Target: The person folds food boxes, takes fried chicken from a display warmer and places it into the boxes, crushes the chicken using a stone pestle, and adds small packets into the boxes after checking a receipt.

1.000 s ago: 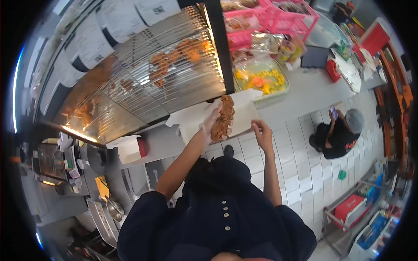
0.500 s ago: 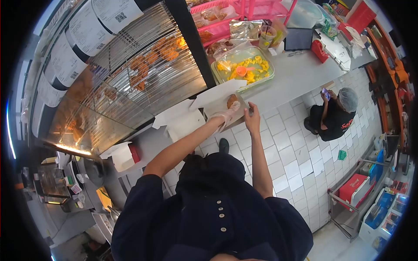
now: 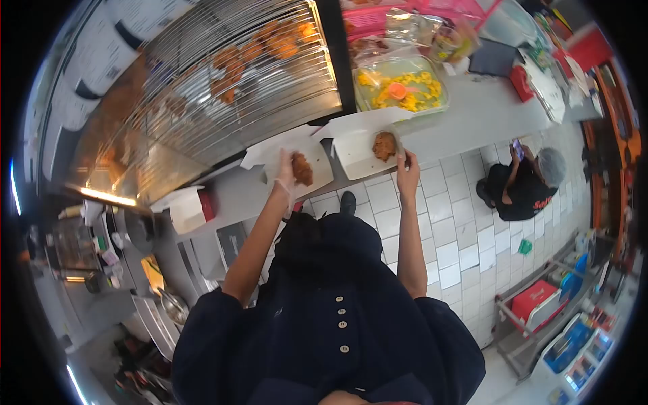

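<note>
My left hand (image 3: 286,177), in a clear plastic glove, grips a piece of fried chicken (image 3: 302,169) over the left open cardboard box (image 3: 319,173). A second piece of fried chicken (image 3: 385,146) lies in the right open box (image 3: 351,150), toward its right side. My bare right hand (image 3: 408,177) holds that box by its right edge, fingertips close together at the rim. Both boxes stand side by side at the counter's edge, their white lids folded back.
A heated display case (image 3: 256,81) with fried chicken on racks stands behind the boxes. A tray of yellow pieces (image 3: 432,77) with an orange scoop sits to the right. Another open box (image 3: 187,214) is at left. A person in a hairnet (image 3: 533,182) holds a phone.
My left hand has moved left from the right box to the left one, now with chicken in it. A chicken piece lies released in the right box. My right hand has closed on that box's edge.
</note>
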`<control>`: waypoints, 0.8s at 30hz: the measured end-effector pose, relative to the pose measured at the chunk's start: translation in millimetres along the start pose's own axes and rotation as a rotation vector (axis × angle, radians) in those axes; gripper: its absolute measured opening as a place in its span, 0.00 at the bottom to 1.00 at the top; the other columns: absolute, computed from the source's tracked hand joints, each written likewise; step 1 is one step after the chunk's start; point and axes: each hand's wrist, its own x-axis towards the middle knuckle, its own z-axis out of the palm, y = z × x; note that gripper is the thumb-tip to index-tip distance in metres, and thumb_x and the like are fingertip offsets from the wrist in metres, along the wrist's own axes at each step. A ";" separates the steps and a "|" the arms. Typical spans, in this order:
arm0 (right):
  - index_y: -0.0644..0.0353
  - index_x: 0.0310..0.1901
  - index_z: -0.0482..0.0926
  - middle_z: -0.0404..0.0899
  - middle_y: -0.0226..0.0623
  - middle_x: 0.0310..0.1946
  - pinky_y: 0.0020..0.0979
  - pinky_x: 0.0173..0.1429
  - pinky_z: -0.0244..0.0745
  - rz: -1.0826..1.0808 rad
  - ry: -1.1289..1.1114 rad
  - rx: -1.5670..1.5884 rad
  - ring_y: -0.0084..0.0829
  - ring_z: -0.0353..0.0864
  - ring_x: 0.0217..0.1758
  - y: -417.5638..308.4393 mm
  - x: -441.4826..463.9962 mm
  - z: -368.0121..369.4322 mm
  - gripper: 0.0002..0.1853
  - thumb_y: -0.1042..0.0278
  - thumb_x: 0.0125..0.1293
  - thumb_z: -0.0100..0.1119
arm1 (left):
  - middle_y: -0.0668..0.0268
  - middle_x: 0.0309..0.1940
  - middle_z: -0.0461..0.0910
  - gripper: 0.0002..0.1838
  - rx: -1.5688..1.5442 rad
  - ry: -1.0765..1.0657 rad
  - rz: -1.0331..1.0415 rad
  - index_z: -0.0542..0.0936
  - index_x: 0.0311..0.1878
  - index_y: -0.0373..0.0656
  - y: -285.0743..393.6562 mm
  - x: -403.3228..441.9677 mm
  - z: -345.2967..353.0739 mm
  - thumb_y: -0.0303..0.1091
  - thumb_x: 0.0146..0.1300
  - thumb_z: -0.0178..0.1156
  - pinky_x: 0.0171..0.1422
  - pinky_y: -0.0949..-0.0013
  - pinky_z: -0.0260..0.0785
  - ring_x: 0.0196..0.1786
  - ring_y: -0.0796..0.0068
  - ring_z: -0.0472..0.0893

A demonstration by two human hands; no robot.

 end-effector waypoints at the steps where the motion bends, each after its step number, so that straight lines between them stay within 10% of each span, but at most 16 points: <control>1: 0.65 0.58 0.78 0.83 0.51 0.54 0.38 0.64 0.71 0.034 0.008 0.001 0.41 0.80 0.59 -1.4 0.1 -0.2 0.21 0.59 0.72 0.61 | 0.64 0.53 0.80 0.43 0.138 0.062 0.091 0.75 0.62 0.52 1.9 -11.8 10.0 0.80 0.66 0.36 0.59 0.55 0.72 0.57 0.66 0.79; 4: 0.65 0.58 0.78 0.81 0.40 0.44 0.32 0.55 0.72 -0.013 -0.021 -0.003 0.30 0.76 0.48 -3.2 -2.3 -1.4 0.21 0.57 0.73 0.60 | 0.57 0.69 0.72 0.38 0.380 0.147 0.088 0.74 0.70 0.51 -7.6 -21.8 3.0 0.71 0.72 0.42 0.76 0.54 0.57 0.73 0.60 0.69; 14: 0.68 0.58 0.77 0.78 0.33 0.38 0.27 0.46 0.72 -0.063 -0.053 -0.007 0.22 0.72 0.39 7.4 2.4 -0.8 0.20 0.59 0.76 0.57 | 0.49 0.57 0.81 0.32 0.949 0.176 0.337 0.75 0.66 0.43 -21.5 -22.5 3.3 0.53 0.65 0.63 0.63 0.58 0.71 0.58 0.50 0.81; 22: 0.66 0.63 0.74 0.77 0.42 0.54 0.38 0.64 0.73 -0.086 0.011 0.114 0.33 0.76 0.58 -21.4 -18.3 -3.3 0.23 0.55 0.77 0.55 | 0.49 0.52 0.83 0.32 0.933 0.408 0.714 0.80 0.59 0.39 -20.7 -21.4 8.8 0.59 0.65 0.60 0.61 0.51 0.71 0.53 0.47 0.81; 24: 0.68 0.62 0.74 0.77 0.44 0.56 0.38 0.66 0.72 -0.073 0.048 0.116 0.35 0.75 0.61 -26.4 -32.2 0.3 0.24 0.55 0.77 0.55 | 0.49 0.52 0.83 0.34 1.106 0.362 0.417 0.81 0.57 0.40 -14.9 0.4 14.0 0.63 0.63 0.59 0.62 0.51 0.70 0.55 0.48 0.81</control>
